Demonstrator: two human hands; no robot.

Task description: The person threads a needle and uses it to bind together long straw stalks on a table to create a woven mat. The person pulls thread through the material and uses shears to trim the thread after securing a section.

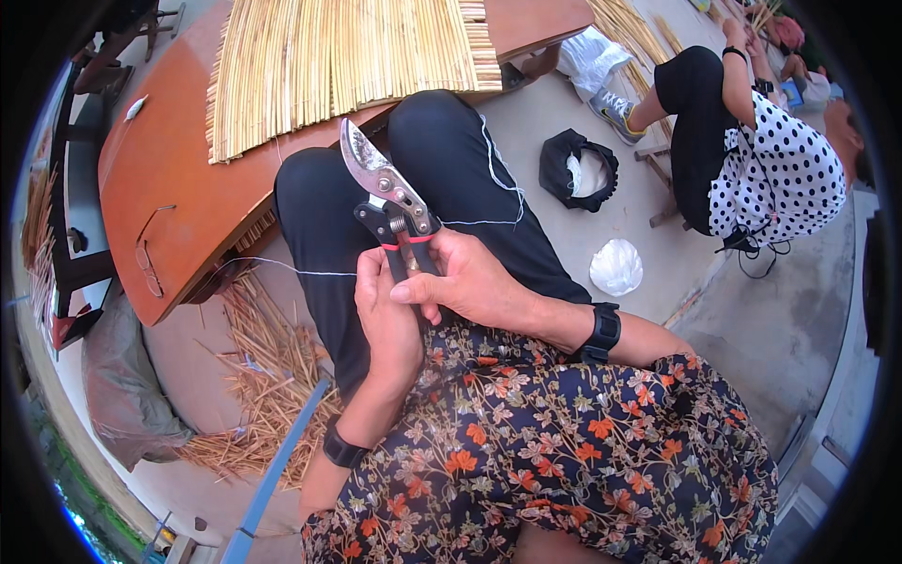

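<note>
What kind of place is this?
It looks like a small craft workspace, maybe a yard or porch: a mat of lined-up stalks on the brown table, loose stalks heaped nearby, and pruning shears.

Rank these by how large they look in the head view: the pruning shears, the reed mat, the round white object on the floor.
1. Reed mat
2. Pruning shears, handles partly covered
3. Round white object

Apparent size only: the shears are nearer the camera.

Dark leafy top (564, 442) (orange among beige), black trousers (319, 211), black wristbands (601, 333)
</note>
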